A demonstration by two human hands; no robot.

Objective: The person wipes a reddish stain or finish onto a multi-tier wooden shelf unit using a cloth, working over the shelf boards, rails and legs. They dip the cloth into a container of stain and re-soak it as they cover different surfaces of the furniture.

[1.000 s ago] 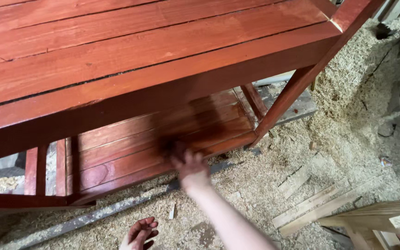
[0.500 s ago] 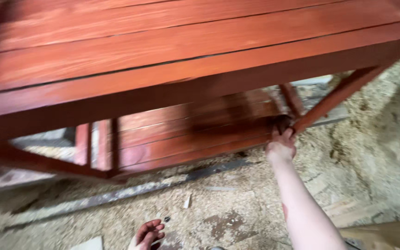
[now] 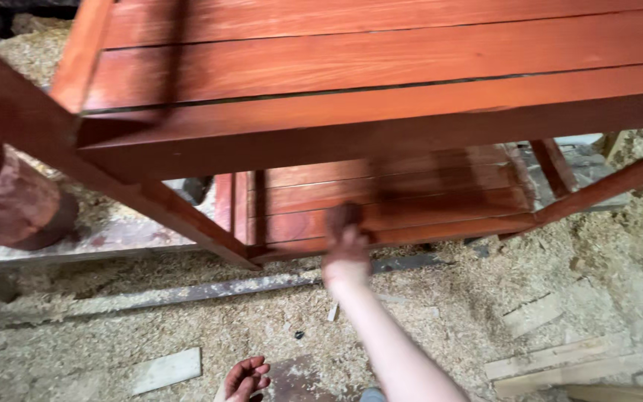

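Note:
A red-stained wooden frame with a slatted top (image 3: 381,67) and a slatted lower shelf (image 3: 440,201) stands over a sawdust floor. My right hand (image 3: 347,257) reaches out to the front slat of the lower shelf, left of its middle. It is closed on a small dark pad or rag (image 3: 342,218) pressed to the wood; both are motion-blurred. My left hand (image 3: 245,377) hangs low at the bottom edge, palm up, fingers loosely curled and smeared red. It holds nothing and touches nothing.
Sawdust covers the floor (image 3: 448,327). A long grey strip (image 3: 210,290) lies under the frame's front. Pale wood offcuts lie at the lower left (image 3: 165,370) and lower right (image 3: 552,366). A red-stained round object (image 3: 9,201) stands at the left.
My right hand with the dark pad swept from the shelf's right end back to the left along the front slat. The view swung left. My left hand stayed low.

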